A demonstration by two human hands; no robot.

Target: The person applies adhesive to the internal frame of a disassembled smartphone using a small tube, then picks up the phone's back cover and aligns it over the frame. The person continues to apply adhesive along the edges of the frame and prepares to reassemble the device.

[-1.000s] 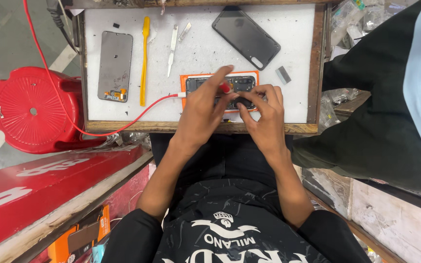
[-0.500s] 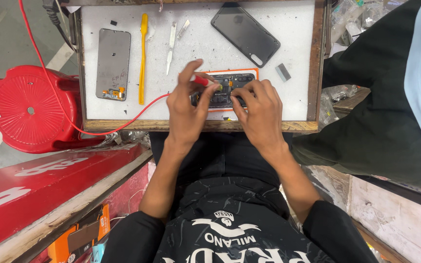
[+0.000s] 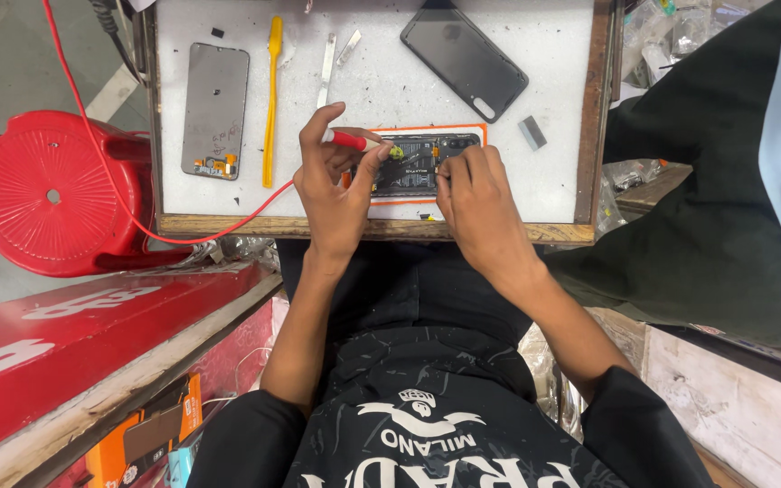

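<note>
An opened phone (image 3: 427, 163) with an orange rim lies near the front edge of a white wooden-framed tray (image 3: 553, 72). My left hand (image 3: 336, 190) holds a red-handled tool (image 3: 354, 141) whose tip rests on the phone's inner parts. A red cable (image 3: 92, 154) runs from that hand off to the left. My right hand (image 3: 476, 203) presses on the phone's right half, fingers closed on a thin dark part or tool that I cannot make out.
On the tray lie a grey phone back panel (image 3: 215, 110), a yellow pry tool (image 3: 271, 99), metal tweezers (image 3: 327, 68), a black phone cover (image 3: 463, 59) and a small grey block (image 3: 531, 133). A red stool (image 3: 51, 190) stands at left. Another person's dark sleeve (image 3: 725, 208) is at right.
My left hand has drawn back to the phone's left end and now shows the red-handled tool. The right hand has shifted slightly right. The view has moved closer.
</note>
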